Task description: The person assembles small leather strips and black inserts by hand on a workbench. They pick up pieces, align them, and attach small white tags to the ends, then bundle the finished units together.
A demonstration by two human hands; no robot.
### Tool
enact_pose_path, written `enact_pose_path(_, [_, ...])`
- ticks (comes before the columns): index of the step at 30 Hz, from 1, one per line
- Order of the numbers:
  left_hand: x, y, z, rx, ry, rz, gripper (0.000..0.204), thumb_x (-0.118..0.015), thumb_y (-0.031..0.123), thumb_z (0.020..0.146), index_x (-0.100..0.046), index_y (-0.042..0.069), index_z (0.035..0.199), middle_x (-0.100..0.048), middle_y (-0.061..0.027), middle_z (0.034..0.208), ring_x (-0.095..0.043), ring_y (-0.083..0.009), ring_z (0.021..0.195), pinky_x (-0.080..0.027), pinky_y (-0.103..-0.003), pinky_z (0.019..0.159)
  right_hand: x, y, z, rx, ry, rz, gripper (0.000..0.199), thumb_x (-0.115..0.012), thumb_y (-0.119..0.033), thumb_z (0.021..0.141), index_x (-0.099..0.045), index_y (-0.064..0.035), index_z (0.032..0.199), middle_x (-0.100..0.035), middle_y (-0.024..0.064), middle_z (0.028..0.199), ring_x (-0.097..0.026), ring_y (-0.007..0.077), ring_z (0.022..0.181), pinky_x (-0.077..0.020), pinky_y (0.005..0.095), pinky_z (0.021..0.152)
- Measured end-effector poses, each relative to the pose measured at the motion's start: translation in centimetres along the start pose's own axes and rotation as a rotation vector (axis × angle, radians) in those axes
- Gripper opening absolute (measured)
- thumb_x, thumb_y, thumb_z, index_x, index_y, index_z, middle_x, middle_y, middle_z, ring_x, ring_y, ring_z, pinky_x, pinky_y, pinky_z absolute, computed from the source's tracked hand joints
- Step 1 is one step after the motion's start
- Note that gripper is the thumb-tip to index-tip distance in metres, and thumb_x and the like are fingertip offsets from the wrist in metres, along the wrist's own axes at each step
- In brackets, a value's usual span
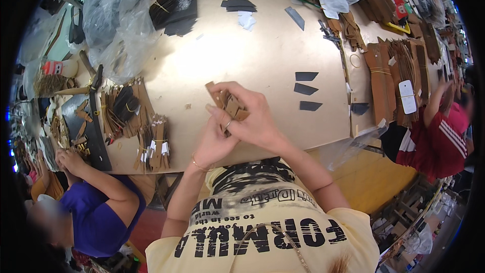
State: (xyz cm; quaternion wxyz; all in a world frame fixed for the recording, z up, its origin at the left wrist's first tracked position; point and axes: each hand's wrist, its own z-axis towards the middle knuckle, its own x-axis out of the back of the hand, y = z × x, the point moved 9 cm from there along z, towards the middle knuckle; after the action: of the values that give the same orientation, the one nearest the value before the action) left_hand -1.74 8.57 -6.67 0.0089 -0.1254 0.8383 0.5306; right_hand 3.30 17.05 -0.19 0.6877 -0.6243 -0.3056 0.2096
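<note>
Over the near middle of the table, my two hands meet around a small stack of brown leather pieces (234, 108). My right hand (256, 116) curls over the stack from the right, its fingers bent round it. From below and the left, my left hand (214, 139) supports the stack with its fingers closed; some of them are hidden behind the right hand. One tan piece pokes up past the right fingertips. To the right lie three dark slanted pieces (305, 89) in a column.
Bundled brown strips (157, 144) and a dark bundle (125, 103) lie at the left. A hammer (94, 78) is beyond them. Plastic bags (118, 25) stand far left. Brown strip stacks (381, 83) line the right. Co-workers in purple (103, 217) and red (439, 144) sit either side.
</note>
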Motion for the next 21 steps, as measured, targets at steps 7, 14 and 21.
enact_pose_path(7, [-2.2, -2.2, -0.8, 0.219, -0.332, -0.751, 0.033, -0.063, 0.01, 0.095, -0.051, -0.001, 0.124, -0.059, -0.0046, 0.095, -0.055, -0.0109, 0.068, -0.044, -0.025, 0.058, 3.1, 3.1, 2.1, -0.149, 0.06, 0.007, 0.03, -0.062, -0.022, 0.095, -0.064, -0.0058, 0.121, -0.064, 0.0027, 0.099, -0.057, 0.0108, 0.075, -0.0476, 0.0253, 0.066])
enact_pose_path(14, [1.6, -1.0, 0.1, 0.033, -0.083, -0.61, 0.049, -0.048, 0.031, 0.103, -0.043, -0.003, 0.138, -0.06, -0.0106, 0.115, -0.062, -0.0185, 0.1, -0.055, -0.032, 0.076, 4.3, 7.4, 0.0, -0.45, -0.119, 0.224, 0.029, -0.056, -0.03, 0.101, -0.066, -0.0038, 0.109, -0.058, -0.003, 0.087, -0.047, 0.0022, 0.071, -0.037, 0.0182, 0.061])
enact_pose_path(21, [2.5, -1.0, 1.2, 0.016, 0.09, -0.765, 0.051, -0.039, 0.031, 0.103, -0.043, -0.004, 0.14, -0.053, -0.0145, 0.137, -0.053, -0.0229, 0.122, -0.051, -0.039, 0.098, 1.0, 6.0, -3.2, -0.405, -0.123, 0.202, 0.026, -0.077, -0.015, 0.085, -0.065, 0.0001, 0.102, -0.056, -0.0024, 0.084, -0.051, 0.0042, 0.075, -0.0439, 0.0194, 0.069])
